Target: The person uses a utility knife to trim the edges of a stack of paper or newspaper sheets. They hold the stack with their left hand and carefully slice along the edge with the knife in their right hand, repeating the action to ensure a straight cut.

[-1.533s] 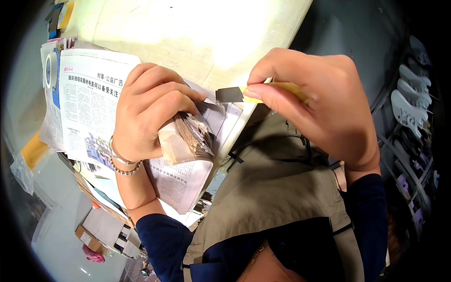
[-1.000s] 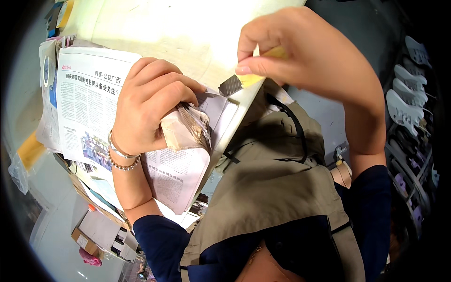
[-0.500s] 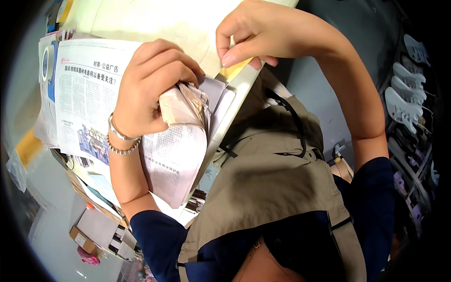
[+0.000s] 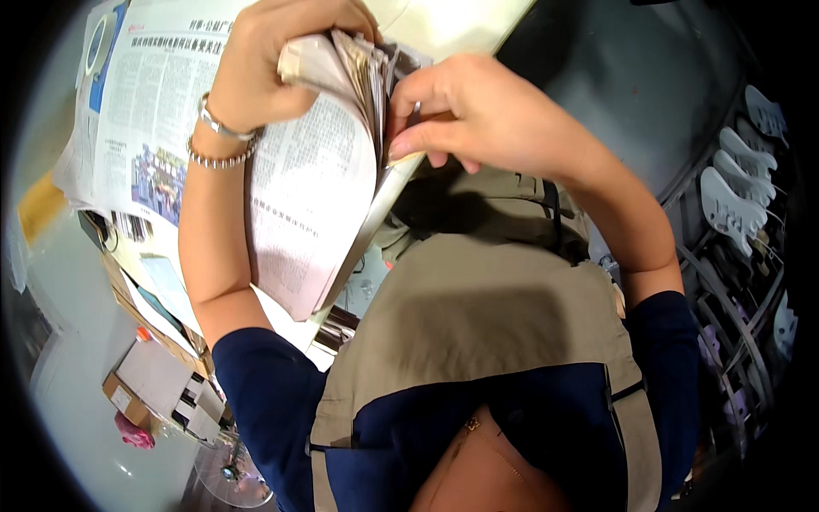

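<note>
My left hand, with bracelets at its wrist, is closed round the lifted edge of a newspaper stack on the table. The stack's layers curl upward, and the gripped edge looks worn and creased. Right beside those raised layers, my right hand is in a pinch at the table's near edge. A sliver of a flat yellow piece shows under its thumb; the rest is hidden by the fingers and the papers.
A pale table runs under the papers. At far left are a tape roll and more newspaper. White shaped panels hang on a rack at right. A cardboard box and a fan stand lower left.
My right hand has come down and left with the yellow piece, from the bare tabletop to the raised papers. The stack's layers stand further up and fan apart in my left hand.
</note>
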{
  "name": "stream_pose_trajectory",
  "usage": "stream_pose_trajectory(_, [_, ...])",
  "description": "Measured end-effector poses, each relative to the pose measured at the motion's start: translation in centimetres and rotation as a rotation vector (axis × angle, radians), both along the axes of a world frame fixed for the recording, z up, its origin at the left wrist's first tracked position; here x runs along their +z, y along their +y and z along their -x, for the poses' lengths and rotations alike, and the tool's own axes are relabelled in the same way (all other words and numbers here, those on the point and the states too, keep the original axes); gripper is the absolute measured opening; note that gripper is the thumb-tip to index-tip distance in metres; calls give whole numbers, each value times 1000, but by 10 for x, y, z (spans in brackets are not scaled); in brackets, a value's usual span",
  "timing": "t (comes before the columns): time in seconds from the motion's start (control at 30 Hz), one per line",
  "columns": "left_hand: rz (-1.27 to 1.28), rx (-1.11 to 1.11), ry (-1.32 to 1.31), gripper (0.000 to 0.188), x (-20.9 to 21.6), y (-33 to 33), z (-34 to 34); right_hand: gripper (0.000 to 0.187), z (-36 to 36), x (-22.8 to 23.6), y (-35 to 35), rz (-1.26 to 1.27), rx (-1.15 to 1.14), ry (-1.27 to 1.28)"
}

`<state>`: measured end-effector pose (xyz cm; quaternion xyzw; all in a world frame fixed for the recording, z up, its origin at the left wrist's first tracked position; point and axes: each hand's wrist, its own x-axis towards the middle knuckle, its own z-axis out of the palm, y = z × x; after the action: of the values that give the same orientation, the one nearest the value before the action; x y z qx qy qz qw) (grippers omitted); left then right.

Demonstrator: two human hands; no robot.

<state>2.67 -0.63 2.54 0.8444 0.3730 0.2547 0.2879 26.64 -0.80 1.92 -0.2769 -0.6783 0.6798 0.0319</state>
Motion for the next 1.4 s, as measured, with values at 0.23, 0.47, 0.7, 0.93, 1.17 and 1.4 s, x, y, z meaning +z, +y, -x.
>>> stream_pose_trajectory(0.23, [87,26,-372,27,-10,-4,-8,26,24,-27,-85,-81,-83,131])
stream_pose_trajectory(0.47, [196,-70,-739,32,-35,25,23,16,65,-38,-158,-242,20,280])
stream_pose_trajectory(0.7, [327,104,-419,55,-26,18,32,16,53,-49,-150,-21,107,317])
stream_pose_trajectory(0.93, [-27,-104,100,39,2,15,-9,12,-61,-4,-39,238,-453,108])
stream_pose_trajectory(1.17, [100,-15,150,55,5,10,-11,17,-63,-4,-8,-37,-803,106])
stream_pose_trajectory(1.4, [-30,-57,131,24,6,10,-7,9,-55,-4,-5,-27,-743,72])
